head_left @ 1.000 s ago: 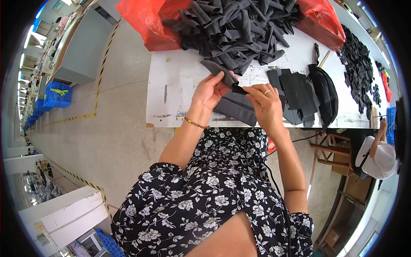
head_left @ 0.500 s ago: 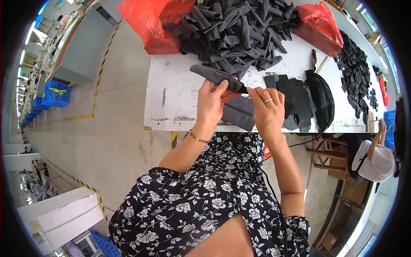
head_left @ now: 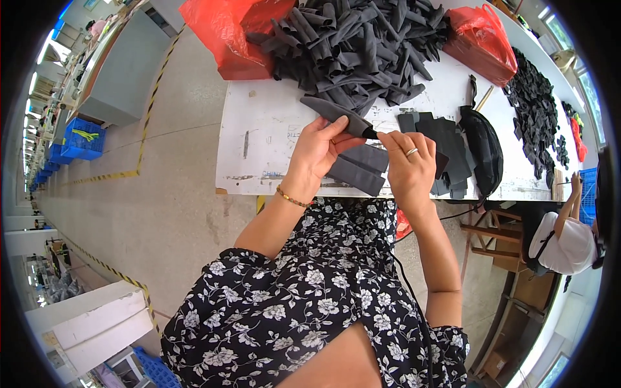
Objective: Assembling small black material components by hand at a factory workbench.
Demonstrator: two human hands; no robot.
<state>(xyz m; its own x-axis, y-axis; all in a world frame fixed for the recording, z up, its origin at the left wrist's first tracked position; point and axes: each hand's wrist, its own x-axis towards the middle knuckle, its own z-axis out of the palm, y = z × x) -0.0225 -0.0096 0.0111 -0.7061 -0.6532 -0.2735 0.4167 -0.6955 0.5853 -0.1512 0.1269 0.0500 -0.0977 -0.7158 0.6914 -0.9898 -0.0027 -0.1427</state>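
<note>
My left hand (head_left: 320,147) is closed around a rolled dark grey fabric strip (head_left: 331,111), thumb on top, above the near part of the white table (head_left: 249,139). The strip slants down to the right, toward my right hand (head_left: 412,169). There a small black end piece (head_left: 369,133) sticks out of the fabric, and my right fingertips pinch its tip. The fingers partly hide what exactly they grip. Flat dark grey fabric pieces (head_left: 363,169) lie on the table below my hands. A heap of similar rolled strips (head_left: 362,55) rises just beyond.
Red plastic bags (head_left: 242,55) flank the heap. To the right lie a stack of flat black pieces (head_left: 456,152), a black rounded bag (head_left: 484,152) and many small black pieces (head_left: 533,110). A person in a white top (head_left: 563,242) sits at far right. Blue crates (head_left: 84,139) stand left.
The fabric strip and my left hand have shifted slightly right and tilted more steeply downward. My right hand has moved a little right, and more of the black end piece shows.
</note>
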